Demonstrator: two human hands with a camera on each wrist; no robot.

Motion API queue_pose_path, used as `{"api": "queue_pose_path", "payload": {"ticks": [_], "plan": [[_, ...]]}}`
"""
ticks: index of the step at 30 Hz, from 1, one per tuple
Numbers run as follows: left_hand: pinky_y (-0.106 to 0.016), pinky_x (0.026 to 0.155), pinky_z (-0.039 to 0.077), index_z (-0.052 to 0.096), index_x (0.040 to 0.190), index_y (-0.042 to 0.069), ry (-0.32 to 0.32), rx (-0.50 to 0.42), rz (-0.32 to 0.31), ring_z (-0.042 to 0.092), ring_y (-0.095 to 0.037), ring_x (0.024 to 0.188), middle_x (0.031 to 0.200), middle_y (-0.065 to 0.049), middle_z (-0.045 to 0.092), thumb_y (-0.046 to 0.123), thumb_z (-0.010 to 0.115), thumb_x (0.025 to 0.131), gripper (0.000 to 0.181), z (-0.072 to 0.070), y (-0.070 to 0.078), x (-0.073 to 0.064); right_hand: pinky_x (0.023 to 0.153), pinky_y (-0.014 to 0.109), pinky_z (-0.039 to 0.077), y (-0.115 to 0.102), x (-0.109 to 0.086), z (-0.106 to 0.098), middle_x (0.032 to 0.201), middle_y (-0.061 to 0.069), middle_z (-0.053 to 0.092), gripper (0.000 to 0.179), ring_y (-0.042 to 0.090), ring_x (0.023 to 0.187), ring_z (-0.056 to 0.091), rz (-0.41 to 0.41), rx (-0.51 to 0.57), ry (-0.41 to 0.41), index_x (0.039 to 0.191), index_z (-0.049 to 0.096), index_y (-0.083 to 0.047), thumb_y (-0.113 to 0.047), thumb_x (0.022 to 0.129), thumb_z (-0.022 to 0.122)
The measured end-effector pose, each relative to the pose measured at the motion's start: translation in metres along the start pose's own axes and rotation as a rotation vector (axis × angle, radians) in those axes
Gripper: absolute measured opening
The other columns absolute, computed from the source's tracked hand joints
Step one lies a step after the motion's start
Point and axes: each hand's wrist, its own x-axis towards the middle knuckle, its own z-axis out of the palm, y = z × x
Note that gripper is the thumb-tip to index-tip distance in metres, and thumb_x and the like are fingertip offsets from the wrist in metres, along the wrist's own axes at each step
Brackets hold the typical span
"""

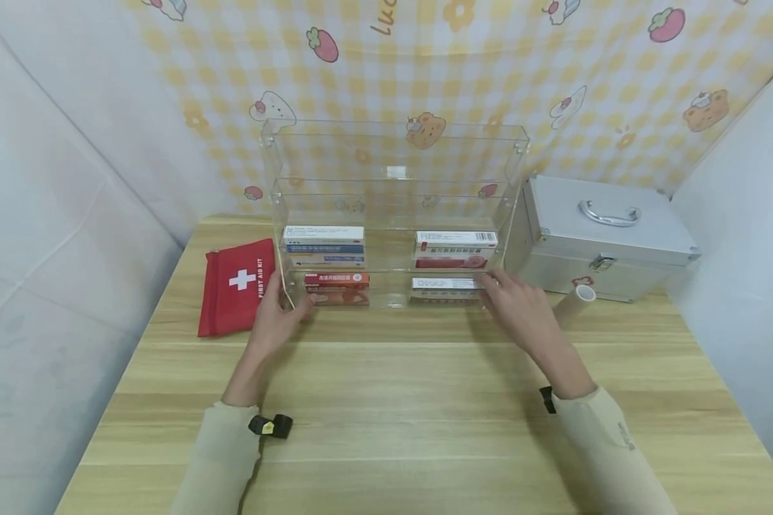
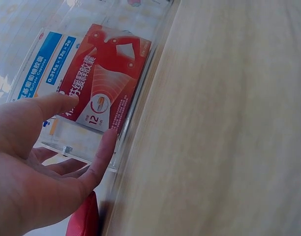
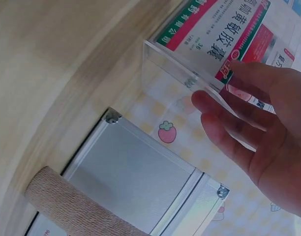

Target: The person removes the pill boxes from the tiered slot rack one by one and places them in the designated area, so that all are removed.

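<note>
Four groups of medicine boxes (image 1: 325, 247) sit in a clear plastic rack (image 1: 389, 287) toward the back of the counter (image 1: 399, 415), two groups on the lowest level and two on the level above. At the lower left, a red box (image 2: 111, 69) leans in its slot, and the left hand (image 1: 277, 318) reaches around the rack's corner, one fingertip over the box and other fingers outside the side wall. At the lower right, the right hand (image 1: 520, 311) straddles the opposite wall, its thumb at a white and green box (image 3: 222, 29). Each grip looks spread and relaxed; how firmly either one presses cannot be told. The step in hand appears to be setting the bottom boxes straight or steadying the rack; the next move probably calls for light, even contact from both sides, so nothing shifts. Just left of the rack lies a red first aid pouch (image 1: 235, 304), close behind the left hand. To the right stand a silver case (image 1: 608, 236) and a brown tube (image 1: 570, 307), the tube near the right wrist and likeliest to be knocked. A yellow checked curtain (image 1: 386, 71) hangs behind.
</note>
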Motion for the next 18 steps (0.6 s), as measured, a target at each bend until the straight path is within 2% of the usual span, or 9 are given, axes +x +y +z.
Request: {"api": "queue_pose_path", "payload": {"ticks": [4,7,12,18], "plan": [[-0.054,0.1,0.039,0.027,0.152,0.029,0.007,0.001,-0.004,0.049,-0.032,0.122,0.134,-0.014,0.05,0.024,0.07,0.092,0.074,0.0002,0.0,0.0002,0.04,0.037,0.042,0.001,0.0029,-0.0041,0.104,0.014,0.068,0.029,0.028,0.065,0.063,0.036,0.06,-0.096,0.12,0.064,-0.007,-0.014,0.092,0.069],[-0.055,0.103,0.037,0.025,0.154,0.029,0.002,0.002,-0.006,0.047,-0.034,0.125,0.137,-0.015,0.048,0.024,0.07,0.092,0.077,0.0001,0.0002,0.0,0.043,0.038,0.044,0.0022,0.0049,-0.0056,0.101,0.013,0.068,0.028,0.027,0.064,0.063,0.056,0.11,-0.126,0.118,0.064,-0.006,-0.013,0.092,0.069],[-0.055,0.105,0.035,0.022,0.155,0.03,0.004,0.011,-0.003,0.045,-0.035,0.128,0.141,-0.017,0.047,0.024,0.07,0.092,0.079,0.0001,-0.002,0.0005,0.044,0.035,0.043,0.0049,0.0067,-0.0062,0.098,0.012,0.069,0.028,0.019,0.057,0.056,0.058,0.181,-0.097,0.114,0.067,-0.005,-0.009,0.088,0.073],[-0.053,0.103,0.038,0.024,0.154,0.03,0.016,0.007,0.002,0.049,-0.033,0.125,0.138,-0.015,0.049,0.025,0.071,0.092,0.078,0.0003,-0.002,0.0001,0.056,0.04,0.052,0.0083,0.0072,-0.0066,0.102,0.009,0.071,0.029,0.021,0.068,0.064,0.1,0.267,-0.054,0.114,0.07,-0.008,-0.007,0.086,0.075]]}}
